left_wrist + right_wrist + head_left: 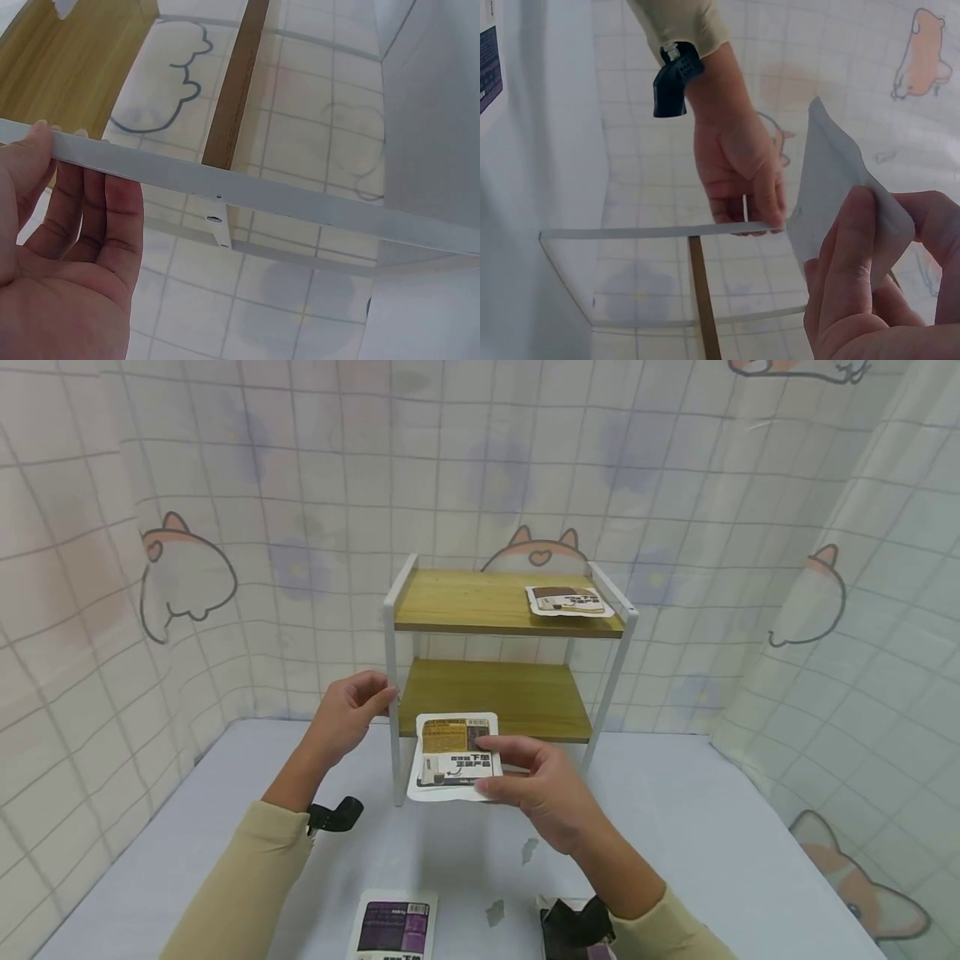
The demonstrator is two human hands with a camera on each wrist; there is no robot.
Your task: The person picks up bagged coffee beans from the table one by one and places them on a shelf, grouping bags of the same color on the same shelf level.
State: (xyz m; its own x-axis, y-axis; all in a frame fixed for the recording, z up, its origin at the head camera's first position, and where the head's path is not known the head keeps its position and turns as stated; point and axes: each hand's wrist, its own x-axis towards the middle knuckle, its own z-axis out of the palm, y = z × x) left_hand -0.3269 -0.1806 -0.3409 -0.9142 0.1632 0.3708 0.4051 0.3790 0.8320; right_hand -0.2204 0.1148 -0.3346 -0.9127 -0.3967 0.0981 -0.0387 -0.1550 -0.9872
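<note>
My right hand (546,793) pinches a flat white-edged packet (453,742) with a gold and dark printed label by its right edge, thumb and fingers on opposite faces. The packet is in front of the lower board of a small two-tier shelf (461,597) with wooden boards and a white frame. At the shelf's left front, my left hand (347,717) grips the white post (300,201), thumb on one side and fingers curled behind it. In the right wrist view the packet (829,180) shows its plain pale back.
A similar brown-labelled packet (570,601) lies at the right of the top board. Nearer on the white table (660,827) lie a purple-labelled packet (393,927) and a dark packet (558,935), partly hidden by the right wrist strap. A grid-patterned curtain (315,485) surrounds the table.
</note>
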